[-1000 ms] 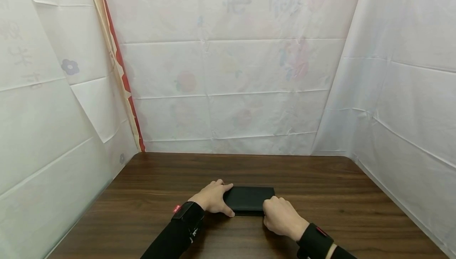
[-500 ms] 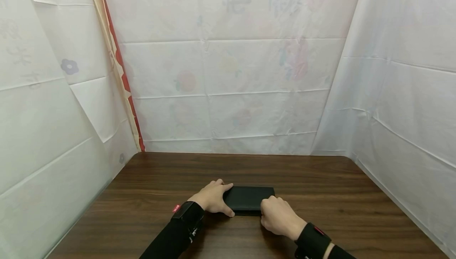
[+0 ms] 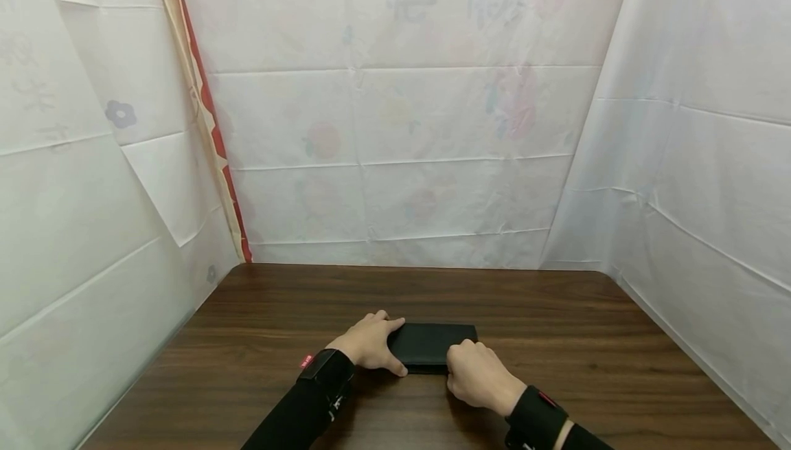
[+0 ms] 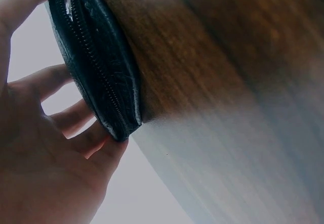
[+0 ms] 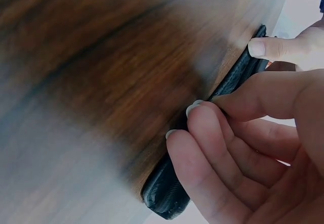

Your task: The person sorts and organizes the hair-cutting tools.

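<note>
A black zip-around wallet (image 3: 426, 343) lies flat near the table's front. My left hand (image 3: 369, 347) grips its left end, thumb at the near corner and fingers spread towards the far side. In the left wrist view, zipper teeth (image 4: 101, 75) run along that end, with a small bright spot near the thumb. My right hand (image 3: 482, 374) is at the near long edge, its thumb and index finger pinched together on the zip line. The zipper pull is hidden between them. In the right wrist view, the wallet's right end (image 5: 167, 193) sticks out past the curled fingers.
The dark wood-grain table (image 3: 296, 292) extends around the wallet. White printed sheets (image 3: 395, 127) hang behind it and along both sides. A red-edged strip (image 3: 219, 141) runs down the back left corner. Black bands (image 3: 334, 371) wrap both wrists.
My right hand has slid a short way left along the wallet's near edge, still pinching. My left hand and the wallet have stayed in place.
</note>
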Demonstrator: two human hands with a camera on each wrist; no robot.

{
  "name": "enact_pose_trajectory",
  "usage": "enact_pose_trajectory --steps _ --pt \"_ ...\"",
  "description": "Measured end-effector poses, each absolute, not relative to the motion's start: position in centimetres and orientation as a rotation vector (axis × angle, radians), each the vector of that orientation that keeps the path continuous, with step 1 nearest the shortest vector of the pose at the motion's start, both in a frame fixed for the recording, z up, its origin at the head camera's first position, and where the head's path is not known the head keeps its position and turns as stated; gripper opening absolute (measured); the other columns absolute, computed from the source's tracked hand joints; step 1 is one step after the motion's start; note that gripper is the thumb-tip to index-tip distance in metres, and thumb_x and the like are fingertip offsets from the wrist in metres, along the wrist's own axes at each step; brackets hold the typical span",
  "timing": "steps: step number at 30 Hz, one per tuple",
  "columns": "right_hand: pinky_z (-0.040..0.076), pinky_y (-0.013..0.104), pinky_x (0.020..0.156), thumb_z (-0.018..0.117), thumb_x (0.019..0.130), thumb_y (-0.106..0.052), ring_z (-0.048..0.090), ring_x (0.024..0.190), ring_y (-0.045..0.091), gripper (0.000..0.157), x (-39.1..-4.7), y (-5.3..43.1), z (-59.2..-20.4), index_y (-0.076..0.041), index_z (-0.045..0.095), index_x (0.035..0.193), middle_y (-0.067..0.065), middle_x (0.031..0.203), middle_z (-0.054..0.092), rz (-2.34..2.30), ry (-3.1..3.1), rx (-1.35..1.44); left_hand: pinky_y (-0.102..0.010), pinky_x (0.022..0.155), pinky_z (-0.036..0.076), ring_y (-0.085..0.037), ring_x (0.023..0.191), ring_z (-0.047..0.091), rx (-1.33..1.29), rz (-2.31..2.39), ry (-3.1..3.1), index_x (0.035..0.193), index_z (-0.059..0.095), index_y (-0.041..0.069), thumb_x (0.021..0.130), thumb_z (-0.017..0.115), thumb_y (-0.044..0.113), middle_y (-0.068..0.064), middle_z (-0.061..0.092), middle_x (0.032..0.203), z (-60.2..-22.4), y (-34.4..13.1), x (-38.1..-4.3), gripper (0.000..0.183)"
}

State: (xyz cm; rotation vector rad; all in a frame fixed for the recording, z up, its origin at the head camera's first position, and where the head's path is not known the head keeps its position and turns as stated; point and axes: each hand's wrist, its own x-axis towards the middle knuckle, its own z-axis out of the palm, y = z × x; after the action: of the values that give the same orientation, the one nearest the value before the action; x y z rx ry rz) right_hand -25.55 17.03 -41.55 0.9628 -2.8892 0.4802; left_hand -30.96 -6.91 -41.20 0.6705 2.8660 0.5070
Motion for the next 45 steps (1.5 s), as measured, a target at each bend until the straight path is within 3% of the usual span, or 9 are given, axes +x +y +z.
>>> enact_pose_trajectory --steps 45 --pt "0.015 0.019 0.042 0.063 0.086 0.005 0.02 0.039 0.001 0.055 -25.6 16.1 -41.5 -0.025 0.032 0.053 -0.013 0.047 0.016 0.484 -2.875 0.947 -0.046 0.094 0.047 -0.027 0.114 0.049 0.661 0.505 2.87 0.151 0.051 0.016 0.072 0.089 0.048 -0.009 0.053 0.129 -41.2 -6.8 -30.9 0.094"
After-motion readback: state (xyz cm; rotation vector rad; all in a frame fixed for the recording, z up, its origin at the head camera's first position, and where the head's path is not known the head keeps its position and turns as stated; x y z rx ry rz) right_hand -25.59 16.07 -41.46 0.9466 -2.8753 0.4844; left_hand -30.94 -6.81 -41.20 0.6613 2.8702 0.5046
